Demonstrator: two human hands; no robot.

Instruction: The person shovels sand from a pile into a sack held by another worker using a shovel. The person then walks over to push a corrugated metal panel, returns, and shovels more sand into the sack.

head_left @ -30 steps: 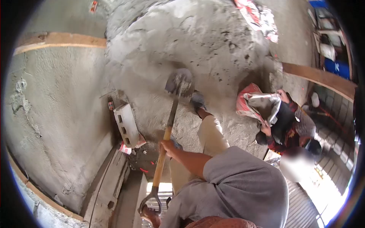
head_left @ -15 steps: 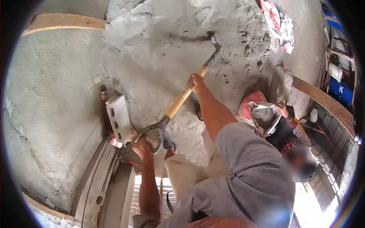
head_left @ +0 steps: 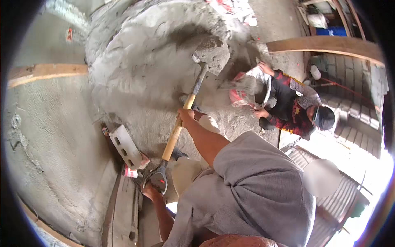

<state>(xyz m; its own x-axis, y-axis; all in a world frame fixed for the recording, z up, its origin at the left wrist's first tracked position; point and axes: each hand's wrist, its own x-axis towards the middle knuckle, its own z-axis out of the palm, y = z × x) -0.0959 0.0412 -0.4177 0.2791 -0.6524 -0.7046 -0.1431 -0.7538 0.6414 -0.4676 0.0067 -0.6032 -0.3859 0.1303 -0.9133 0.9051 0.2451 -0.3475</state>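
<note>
My left hand (head_left: 151,192) is closed on the dark D-shaped grip at the near end of a shovel. Further up, my right hand (head_left: 187,116) wraps round the wooden shaft (head_left: 174,139). The shovel's blade (head_left: 212,54) carries a heap of grey material, above the grey mix on the floor (head_left: 135,74). Right of the shaft, a crouching co-worker (head_left: 298,103) holds a red and white sack (head_left: 247,88) with its mouth spread by both hands. The blade is up and left of the sack, apart from it.
A hollow concrete block (head_left: 125,146) stands at the left beside a red and white wrapper (head_left: 131,172). Wooden boards cross at the upper left (head_left: 49,73) and upper right (head_left: 325,44). Another torn sack (head_left: 234,10) lies at the top.
Since half a second ago, the shovel has come out of the mix with a load on its blade. My left hand and the D-grip are lower in view; the co-worker still holds the sack.
</note>
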